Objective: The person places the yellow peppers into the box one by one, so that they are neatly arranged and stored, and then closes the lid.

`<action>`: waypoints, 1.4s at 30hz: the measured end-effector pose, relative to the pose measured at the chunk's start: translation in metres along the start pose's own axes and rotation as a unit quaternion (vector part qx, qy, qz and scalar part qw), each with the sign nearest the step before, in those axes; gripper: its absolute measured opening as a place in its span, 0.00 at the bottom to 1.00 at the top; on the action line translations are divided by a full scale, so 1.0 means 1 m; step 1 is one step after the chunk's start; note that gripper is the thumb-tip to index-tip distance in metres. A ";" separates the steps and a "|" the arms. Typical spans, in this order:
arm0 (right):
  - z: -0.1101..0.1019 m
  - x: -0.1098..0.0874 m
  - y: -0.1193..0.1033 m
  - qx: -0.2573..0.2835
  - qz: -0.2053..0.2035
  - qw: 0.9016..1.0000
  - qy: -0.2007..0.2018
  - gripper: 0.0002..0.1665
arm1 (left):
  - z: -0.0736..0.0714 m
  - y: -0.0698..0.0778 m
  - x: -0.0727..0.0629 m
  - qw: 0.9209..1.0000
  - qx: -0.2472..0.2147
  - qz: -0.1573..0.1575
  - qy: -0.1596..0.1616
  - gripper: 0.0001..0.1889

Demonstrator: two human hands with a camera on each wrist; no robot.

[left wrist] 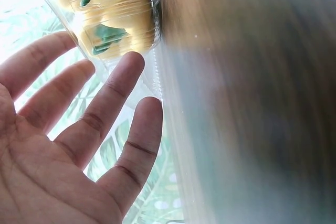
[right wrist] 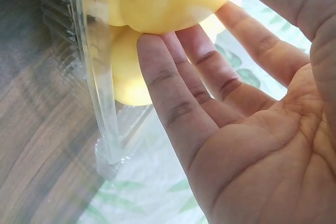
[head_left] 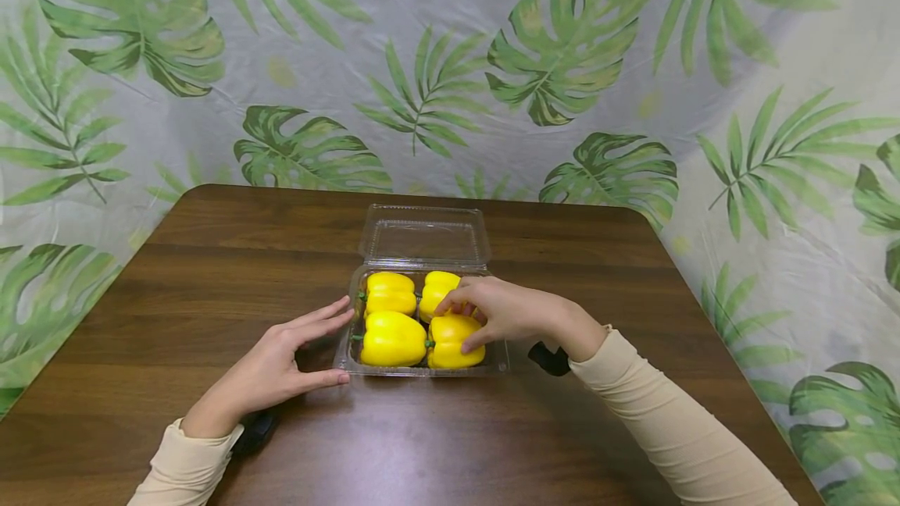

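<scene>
A clear plastic clamshell container [head_left: 501, 358] sits on the table with several yellow bell peppers inside, laid two by two. My right hand [head_left: 516, 311] holds the front right bell pepper [head_left: 453, 330], thumb on its near side and fingers on its far side. In the right wrist view, fingertips [right wrist: 152, 45] meet a pepper's yellow surface. At the container's left wall, my left hand [head_left: 281, 358] is spread, its fingertips by the plastic. Green stems [left wrist: 107, 38] show through the wall in the left wrist view. The right hand partly hides the back right pepper [head_left: 439, 291].
The container's hinged lid [head_left: 425, 234] is raised open at the back. Brown wood-grain tabletop [head_left: 394, 443] surrounds the container. Behind the table hangs a leaf-patterned cloth [head_left: 436, 37]. Dark devices [head_left: 548, 359] are worn at both wrists.
</scene>
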State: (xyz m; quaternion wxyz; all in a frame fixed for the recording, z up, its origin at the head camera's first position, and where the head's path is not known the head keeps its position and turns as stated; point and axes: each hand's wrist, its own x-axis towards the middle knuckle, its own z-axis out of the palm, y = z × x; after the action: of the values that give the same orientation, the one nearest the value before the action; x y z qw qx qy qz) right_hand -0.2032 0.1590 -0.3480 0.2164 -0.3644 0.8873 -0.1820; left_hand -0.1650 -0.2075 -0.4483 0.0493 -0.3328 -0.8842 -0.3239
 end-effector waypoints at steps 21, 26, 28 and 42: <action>-0.001 -0.006 0.015 0.027 0.006 0.999 0.038 0.32 | -0.002 0.004 0.003 1.000 0.002 0.007 0.000 0.43; -0.008 -0.014 0.027 0.065 0.018 0.995 0.068 0.29 | -0.008 0.004 0.004 1.000 0.004 0.010 -0.003 0.43; -0.010 -0.016 0.033 0.083 0.024 0.993 0.083 0.29 | -0.010 0.004 0.004 1.000 0.009 0.010 -0.005 0.42; -0.010 -0.023 0.074 0.127 0.043 0.962 0.238 0.26 | -0.029 -0.002 0.031 1.000 0.021 -0.003 0.018 0.35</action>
State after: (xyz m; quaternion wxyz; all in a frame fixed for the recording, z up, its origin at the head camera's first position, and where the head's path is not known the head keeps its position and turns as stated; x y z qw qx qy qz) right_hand -0.2359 0.2268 -0.3695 0.0513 -0.2417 0.8977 -0.3650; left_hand -0.1944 -0.2092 -0.4168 0.0710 -0.3232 -0.8909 -0.3110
